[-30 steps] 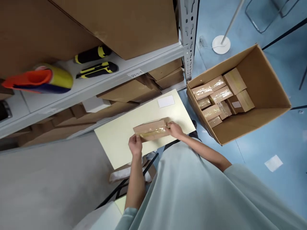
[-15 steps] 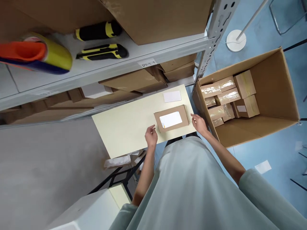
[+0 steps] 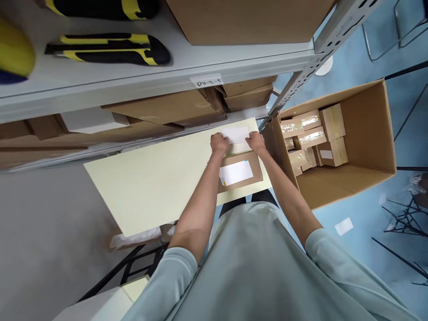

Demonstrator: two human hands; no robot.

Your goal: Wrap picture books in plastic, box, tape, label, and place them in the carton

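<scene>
Beyond the small cardboard box, a white slip of paper (image 3: 236, 134) is held by its two ends over the pale yellow tabletop (image 3: 157, 178). My left hand (image 3: 220, 143) pinches the left end, fingers closed. At the right end my right hand (image 3: 256, 141) has its fingers closed on the paper too. The cardboard box (image 3: 257, 171) lies flat nearer my body, with a white label (image 3: 236, 172) on its top. My left forearm covers part of the box's left side.
Right of the table stands a large open carton (image 3: 364, 133) with several taped boxes (image 3: 312, 137) inside. A metal shelf (image 3: 133, 80) overhangs the far side, carrying a black-and-yellow utility knife (image 3: 110, 49). A paper sheet (image 3: 344, 226) lies on the blue floor.
Both hands have moved from beside the cardboard box to the far side and taken hold of the white paper slip. The camera view has shifted closer to the shelf.
</scene>
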